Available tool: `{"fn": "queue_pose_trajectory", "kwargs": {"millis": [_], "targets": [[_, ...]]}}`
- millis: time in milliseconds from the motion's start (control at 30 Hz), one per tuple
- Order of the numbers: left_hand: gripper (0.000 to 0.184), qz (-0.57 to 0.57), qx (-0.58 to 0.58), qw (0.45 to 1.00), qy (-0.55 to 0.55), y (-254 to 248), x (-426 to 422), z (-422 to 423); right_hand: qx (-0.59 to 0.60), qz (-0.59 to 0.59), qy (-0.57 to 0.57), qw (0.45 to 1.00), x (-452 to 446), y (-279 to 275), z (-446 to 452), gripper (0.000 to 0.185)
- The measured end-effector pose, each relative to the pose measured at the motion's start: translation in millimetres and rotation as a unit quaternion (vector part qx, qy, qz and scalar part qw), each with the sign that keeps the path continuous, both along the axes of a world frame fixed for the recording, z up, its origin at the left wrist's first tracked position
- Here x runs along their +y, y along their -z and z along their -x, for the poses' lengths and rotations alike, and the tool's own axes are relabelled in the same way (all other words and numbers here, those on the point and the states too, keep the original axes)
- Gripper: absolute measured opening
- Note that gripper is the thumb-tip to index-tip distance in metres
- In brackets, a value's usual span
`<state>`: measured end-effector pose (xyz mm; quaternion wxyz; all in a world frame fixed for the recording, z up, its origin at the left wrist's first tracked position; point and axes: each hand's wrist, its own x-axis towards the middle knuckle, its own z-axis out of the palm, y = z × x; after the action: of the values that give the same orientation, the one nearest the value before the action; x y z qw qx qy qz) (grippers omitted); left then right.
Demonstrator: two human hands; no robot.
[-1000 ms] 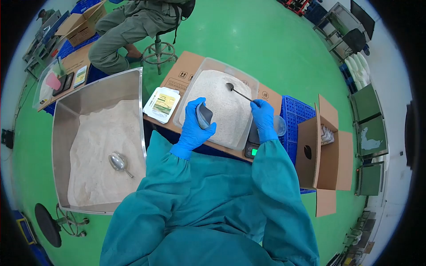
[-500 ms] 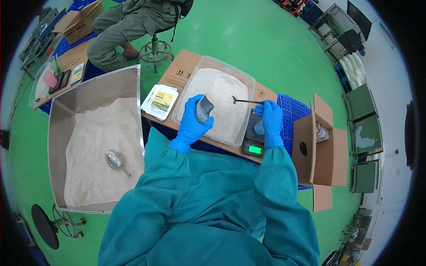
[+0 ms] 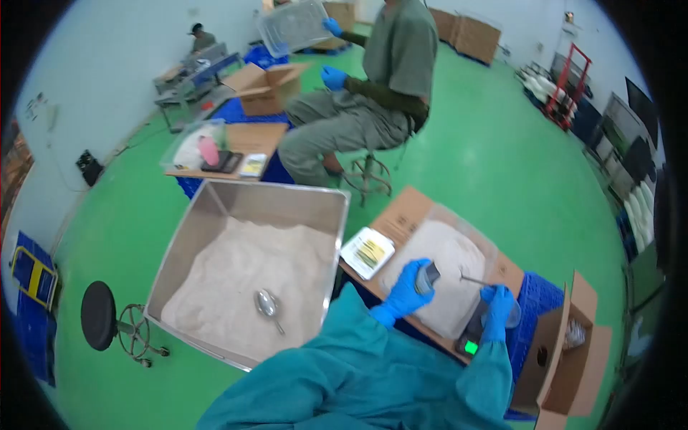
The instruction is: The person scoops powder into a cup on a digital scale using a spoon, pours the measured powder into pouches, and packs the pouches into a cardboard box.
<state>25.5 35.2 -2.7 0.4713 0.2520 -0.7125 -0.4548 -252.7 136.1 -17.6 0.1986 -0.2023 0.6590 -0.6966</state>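
Observation:
My gloved left hand (image 3: 405, 292) is wrapped round a grey scoop-like cup (image 3: 428, 276), tilted above a clear plastic tub (image 3: 490, 247) of pale powder (image 3: 448, 247). My gloved right hand (image 3: 499, 309) pinches the handle of a thin, long-handled spoon (image 3: 474, 280), whose far end points left over the powder. Beside the right hand shows a round translucent cup (image 3: 514, 315); whether the fingers touch it I cannot tell. Below that hand, a digital scale (image 3: 470, 347) glows green, partly covered by the hand. White packs with a yellow-green label (image 3: 368, 252) lie left of the tub.
On my left stands a large metal bin (image 3: 341, 236) of powder, a metal scoop (image 3: 266, 304) lying in it. An open carton (image 3: 555, 362) is at right. Ahead, a seated co-worker (image 3: 390, 64) holds a clear tub (image 3: 292, 27). A black stool (image 3: 99, 315) stands far left.
The view has swung left and up, so the bench and my hands sit lower right and the co-worker's upper body appears. Both hands keep their holds.

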Motion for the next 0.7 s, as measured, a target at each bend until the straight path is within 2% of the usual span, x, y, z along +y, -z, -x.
{"fn": "queue_pose_trajectory", "kwargs": {"millis": [33, 267, 367, 400, 433, 467, 500, 567, 700], "targets": [[0.068, -0.024, 0.003, 1.0, 0.01, -2, -1, 1, 0.002, -0.004, -0.023, 1.0, -3, 6, 5, 0.022], [0.068, -0.051, -0.012, 0.999, 0.015, 3, -1, -2, -0.027, 0.049, 0.024, 0.998, 6, 25, 8, 0.023], [0.073, 0.014, 0.004, 1.0, -0.009, 6, -2, -1, -0.08, 0.078, 0.035, 0.993, 13, 16, 1, 0.02], [0.072, 0.025, 0.022, 0.999, -0.019, 10, -1, 2, 0.096, 0.021, 0.023, 0.995, 20, 12, -9, 0.018], [0.072, -0.001, 0.024, 1.0, -0.016, 10, 1, 3, -0.083, 0.107, 0.015, 0.991, 22, 12, -3, 0.018], [0.071, -0.008, 0.038, 0.999, 0.001, 19, -3, 5, -0.035, 0.076, -0.021, 0.996, 29, 11, -3, 0.019], [0.07, 0.02, 0.009, 1.0, -0.008, 12, -1, 3, -0.06, 0.102, 0.026, 0.993, 35, -18, -31, 0.021], [0.071, 0.009, 0.008, 1.0, -0.005, 7, -2, 3, -0.134, 0.101, 0.048, 0.985, 36, -32, -36, 0.025], [0.073, -0.03, 0.033, 0.999, 0.004, 11, -5, 6, -0.131, 0.094, 0.044, 0.986, 43, -39, -39, 0.027]]}}
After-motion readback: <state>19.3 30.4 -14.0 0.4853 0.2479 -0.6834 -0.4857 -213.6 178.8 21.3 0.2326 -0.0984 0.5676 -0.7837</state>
